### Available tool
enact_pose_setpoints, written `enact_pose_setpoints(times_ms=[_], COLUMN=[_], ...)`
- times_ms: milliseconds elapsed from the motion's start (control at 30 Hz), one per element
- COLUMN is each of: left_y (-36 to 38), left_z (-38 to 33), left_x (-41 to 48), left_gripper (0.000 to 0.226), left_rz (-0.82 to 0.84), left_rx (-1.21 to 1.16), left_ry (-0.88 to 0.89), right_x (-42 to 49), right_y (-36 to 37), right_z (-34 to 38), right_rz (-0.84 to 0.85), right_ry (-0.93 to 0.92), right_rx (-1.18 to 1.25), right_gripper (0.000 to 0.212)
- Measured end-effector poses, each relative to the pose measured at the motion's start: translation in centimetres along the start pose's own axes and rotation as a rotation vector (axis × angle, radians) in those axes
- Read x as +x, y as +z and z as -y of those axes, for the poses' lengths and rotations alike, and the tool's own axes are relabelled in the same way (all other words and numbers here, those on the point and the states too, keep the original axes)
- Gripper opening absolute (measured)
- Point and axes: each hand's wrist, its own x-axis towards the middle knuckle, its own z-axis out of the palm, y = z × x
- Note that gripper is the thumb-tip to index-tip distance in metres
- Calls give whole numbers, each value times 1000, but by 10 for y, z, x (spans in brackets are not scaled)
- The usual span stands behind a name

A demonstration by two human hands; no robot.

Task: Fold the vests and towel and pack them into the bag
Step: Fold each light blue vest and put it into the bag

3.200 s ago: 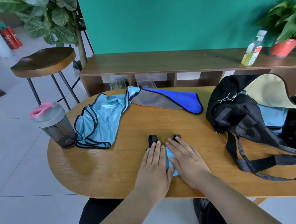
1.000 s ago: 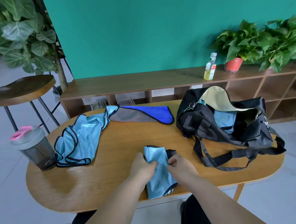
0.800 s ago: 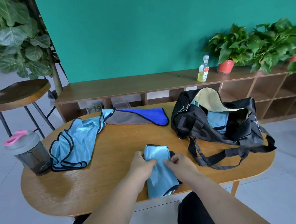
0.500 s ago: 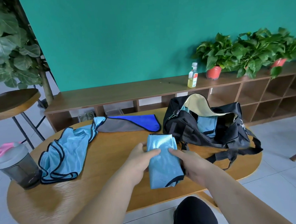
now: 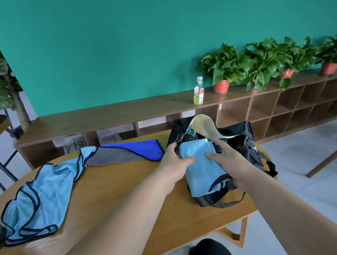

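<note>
Above the bag (image 5: 242, 130) holding blue cloth (image 5: 190, 132), left hand (image 5: 173, 162) and right hand (image 5: 233, 162) grip a folded vest (image 5: 202, 170).

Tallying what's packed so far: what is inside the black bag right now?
Inside the black bag, beside its cream lining flap, a bit of light blue fabric shows. The folded vest, held by the left hand and right hand at the opening, covers the rest.

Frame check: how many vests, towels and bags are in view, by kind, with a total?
Vests: 2 (folded vest in left hand and right hand; unfolded vest on table)
Towel: 1
Bag: 1, with unidentified blue cloth inside, not counted
Total: 4
</note>
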Motion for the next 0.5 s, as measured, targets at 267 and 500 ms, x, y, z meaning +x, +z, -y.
enact_pose_setpoints(times_ms=[267, 500], left_y=[27, 53], left_z=[-33, -65], left_x=[53, 113], left_gripper=[41, 64], left_rz=[-98, 229], left_rx=[906, 1302], left_ry=[433, 426], right_x=[58, 93], right_y=[-58, -59], right_z=[20, 19], right_rz=[-61, -83], right_ry=[145, 182], right_rx=[-298, -505], right_gripper=[38, 42])
